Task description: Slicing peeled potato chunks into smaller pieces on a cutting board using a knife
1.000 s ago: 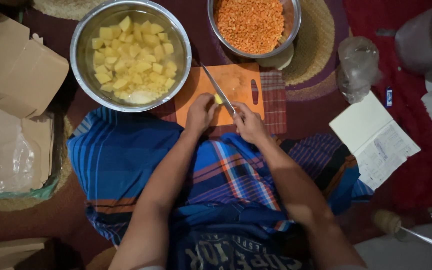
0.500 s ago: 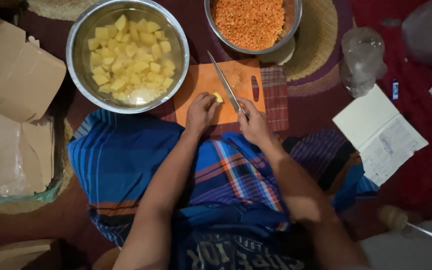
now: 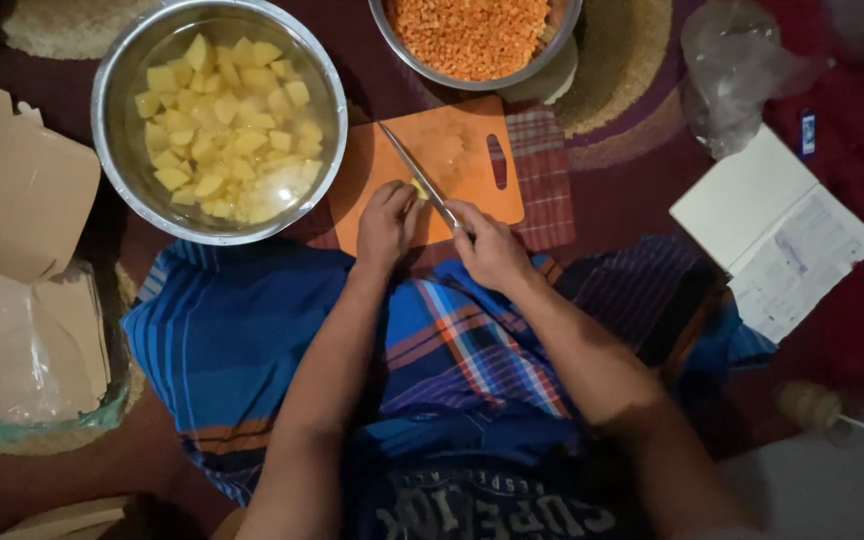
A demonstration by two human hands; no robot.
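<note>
Across the person's lap spreads a blue plaid cloth [image 3: 252, 340], the widest thing in the head view, reaching down to the dark red floor covering [image 3: 632, 190]. Up and to the left of it stands a large steel bowl [image 3: 112, 130] filled with yellow potato chunks [image 3: 222, 125] lying in water. At the top edge sits a second steel bowl [image 3: 537, 65] holding orange-red lentils [image 3: 472, 30]. To the right lies an open notebook [image 3: 752, 205], with a crumpled clear plastic bag [image 3: 742, 70] above it. Brown cardboard [image 3: 12, 190] and clear plastic wrap [image 3: 2, 350] lie at the left.

Between the 2 bowls and the lap rests an orange cutting board [image 3: 452, 150], lying partly on a checked cloth [image 3: 542, 170]. The right hand [image 3: 492, 245] has its fingers wrapped tight around the handle of a knife [image 3: 417, 180], whose blade slants up and left across the board. The left hand [image 3: 387, 225] lies on the board's near edge, fingers curled down over a small yellow potato piece [image 3: 418, 187] that touches the blade; most of that piece is hidden.
</note>
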